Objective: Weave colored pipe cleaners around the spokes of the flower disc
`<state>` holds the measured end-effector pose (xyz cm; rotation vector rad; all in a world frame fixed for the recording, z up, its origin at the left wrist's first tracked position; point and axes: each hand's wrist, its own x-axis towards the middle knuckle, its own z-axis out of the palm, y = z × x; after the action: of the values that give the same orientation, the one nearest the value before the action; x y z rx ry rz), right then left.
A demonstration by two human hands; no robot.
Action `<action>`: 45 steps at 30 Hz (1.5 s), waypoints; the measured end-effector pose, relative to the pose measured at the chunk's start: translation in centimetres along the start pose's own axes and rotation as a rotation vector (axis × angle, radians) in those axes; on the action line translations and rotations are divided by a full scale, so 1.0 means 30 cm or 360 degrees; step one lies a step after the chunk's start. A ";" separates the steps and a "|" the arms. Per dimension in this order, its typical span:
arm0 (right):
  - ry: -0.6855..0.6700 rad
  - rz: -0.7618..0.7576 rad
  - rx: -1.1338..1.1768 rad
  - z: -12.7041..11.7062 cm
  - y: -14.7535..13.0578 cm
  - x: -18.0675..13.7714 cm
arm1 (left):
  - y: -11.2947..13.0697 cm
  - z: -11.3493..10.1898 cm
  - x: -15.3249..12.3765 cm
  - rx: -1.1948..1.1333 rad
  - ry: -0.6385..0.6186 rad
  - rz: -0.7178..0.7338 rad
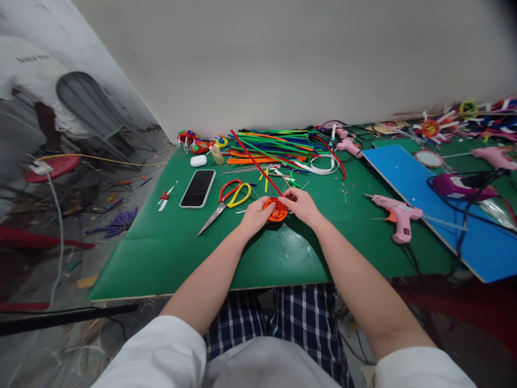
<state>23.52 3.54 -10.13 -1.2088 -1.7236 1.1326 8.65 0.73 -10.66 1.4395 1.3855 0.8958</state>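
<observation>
1. Green table (161,258), pale wall (283,59) behind; we sit at six o'clock.
2. Orange coil (278,212) lies mid-dial, between our hands. Left hand (257,214) pinches its nine o'clock side; right hand (301,206) pinches the red strip (254,160) at the one o'clock rim.
3. Progress, we judge: orange rounds formed; red strip mostly unwound, running toward eleven; thin spokes (306,185) bare past the rim.
4. Scissors (222,207) unheld at nine, glue gun (399,215) at three.
</observation>
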 end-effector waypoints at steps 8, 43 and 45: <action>-0.0054 0.0086 0.0251 -0.005 -0.017 -0.001 | 0.010 0.015 0.004 -0.0320 0.0053 -0.0052; 0.0187 0.0181 0.0804 -0.005 -0.006 0.013 | 0.014 0.022 0.005 -0.0401 0.0294 0.0174; 0.0134 0.0220 0.0836 -0.005 -0.002 0.013 | 0.011 0.021 0.003 -0.0354 0.0284 0.0216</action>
<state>23.50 3.95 -9.98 -1.0325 -1.1840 1.4775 9.38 0.75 -10.54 1.3196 1.2811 1.2508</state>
